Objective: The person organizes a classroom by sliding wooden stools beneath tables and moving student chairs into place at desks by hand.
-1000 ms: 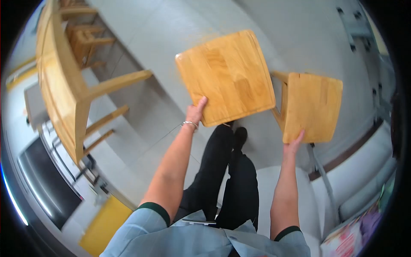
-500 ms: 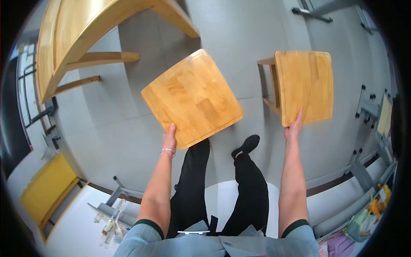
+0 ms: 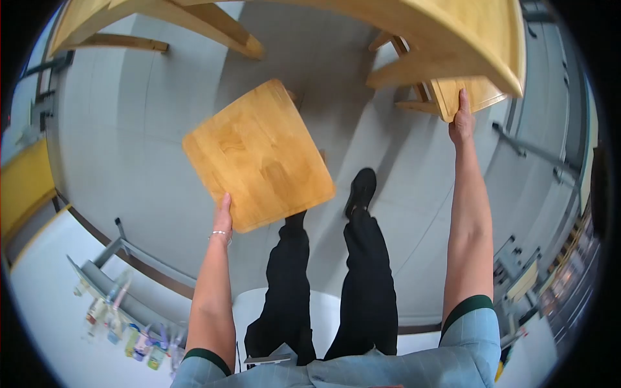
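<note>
My left hand [image 3: 222,216] grips the near left corner of a wooden stool [image 3: 259,155], thumb on top of its square seat and fingers hidden beneath. At the right, my right hand [image 3: 462,121] holds the near edge of a second wooden stool [image 3: 449,97], its thumb also on top. That stool's seat lies partly under the rim of a wooden table [image 3: 446,39], which hides its far part. Some of its legs show to the left of the seat.
Table legs [image 3: 229,32] stand on the grey tiled floor [image 3: 174,142]. A yellow-backed chair [image 3: 26,184] is at the left. Behind me at lower left, a white tabletop [image 3: 58,284] and a rack with small bottles [image 3: 107,310] show. Grey metal frames [image 3: 537,152] stand at right.
The right stool has moved forward, partly under the table rim, with my right arm stretched out. The left stool has shifted slightly left in view. The table now spans the top.
</note>
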A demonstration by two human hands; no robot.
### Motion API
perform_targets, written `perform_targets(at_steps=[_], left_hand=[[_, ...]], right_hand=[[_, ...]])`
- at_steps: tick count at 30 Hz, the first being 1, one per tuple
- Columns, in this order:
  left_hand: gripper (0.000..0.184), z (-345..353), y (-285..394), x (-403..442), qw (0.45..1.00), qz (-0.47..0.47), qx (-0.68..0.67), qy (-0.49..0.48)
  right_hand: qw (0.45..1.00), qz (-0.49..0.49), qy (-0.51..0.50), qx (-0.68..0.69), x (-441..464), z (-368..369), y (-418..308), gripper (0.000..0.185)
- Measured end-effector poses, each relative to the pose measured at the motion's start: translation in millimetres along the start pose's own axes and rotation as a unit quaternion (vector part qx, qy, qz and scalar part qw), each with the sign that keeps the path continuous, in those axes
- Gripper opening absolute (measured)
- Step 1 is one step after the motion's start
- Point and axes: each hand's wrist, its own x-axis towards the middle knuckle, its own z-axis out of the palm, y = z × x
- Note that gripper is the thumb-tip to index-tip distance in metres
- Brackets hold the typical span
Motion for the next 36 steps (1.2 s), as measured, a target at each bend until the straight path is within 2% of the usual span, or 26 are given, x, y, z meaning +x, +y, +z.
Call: perform_targets(at_steps=[1, 4, 7, 10, 13, 14, 16, 17, 18, 19, 20, 21, 22, 23, 25, 26, 28, 31, 36], left_hand=[[0.064, 0, -3, 7, 1.000, 0.007, -0.009, 0.010], [0.054, -5, -27, 14, 0.999, 0.023, -0.017, 0.039], [0.043, -1, -21, 6, 0.997, 0.039, -0.016, 0.066], [0.043, -1, -18, 2, 0.997, 0.041, -0.031, 0.052], [0.044, -2, -14, -1, 0.997, 0.020, 0.029, 0.068], [0.045, -7, -21, 4, 0.994, 0.012, 0.060, 0.089], [0.047, -14, -48, 18, 0.985, -0.004, 0.115, 0.127], [0.048, -13, -40, 11, 0.989, 0.005, 0.096, 0.108], [0.049, -5, -23, 2, 0.993, 0.017, 0.076, 0.089], [0.050, 1, -7, -3, 0.995, 0.030, 0.057, 0.072], [0.052, 2, -2, -1, 0.998, 0.021, 0.033, 0.058], [0.053, 2, -5, -2, 0.999, 0.008, 0.012, 0.042], [0.054, 1, -8, -1, 1.000, -0.006, -0.008, 0.024], [0.055, -1, -11, -1, 0.999, -0.007, 0.027, 0.017], [0.057, -10, -4, 7, 0.995, 0.008, 0.099, 0.009], [0.061, -20, 5, 12, 0.989, 0.018, 0.144, 0.017], [0.062, -51, 17, 34, 0.992, 0.049, 0.114, -0.008], [0.064, -122, 58, 72, 0.995, 0.010, 0.097, -0.023], [0.062, -266, 115, 134, 0.974, 0.050, 0.196, 0.107]], right_hand=[[1.000, -0.003, -0.014, 0.002, 28, 10, 1, 0.060], [0.980, -0.048, -0.177, -0.079, 127, -4, 28, 0.060], [0.975, -0.020, -0.159, -0.155, 131, 29, 0, 0.057], [0.962, -0.030, -0.168, -0.215, 140, 47, -10, 0.055], [0.938, -0.064, -0.176, -0.292, 148, 44, -9, 0.053], [0.910, -0.122, -0.213, -0.335, 142, 42, -8, 0.053], [0.813, -0.303, -0.299, -0.397, 120, 25, 3, 0.054], [0.799, -0.255, -0.323, -0.439, 97, 12, 9, 0.054], [0.818, -0.025, -0.280, -0.501, 53, 15, 15, 0.047], [0.773, 0.196, -0.217, -0.563, 6, 20, 21, 0.041], [0.774, 0.164, -0.331, -0.514, -49, 39, 40, 0.045], [0.799, 0.154, -0.377, -0.443, -116, 83, 55, 0.050], [0.797, 0.110, -0.427, -0.414, -171, 132, 54, 0.054], [0.829, 0.133, -0.397, -0.370, -206, 167, 68, 0.055], [0.839, 0.230, -0.304, -0.389, -249, 215, 92, 0.057], [0.849, 0.234, -0.304, -0.362, -259, 233, 95, 0.057], [0.869, 0.245, -0.293, -0.314, -277, 257, 102, 0.058], [0.862, 0.256, -0.289, -0.328, -305, 314, 131, 0.053], [0.871, 0.197, -0.332, -0.305, -351, 504, 182, 0.047]])
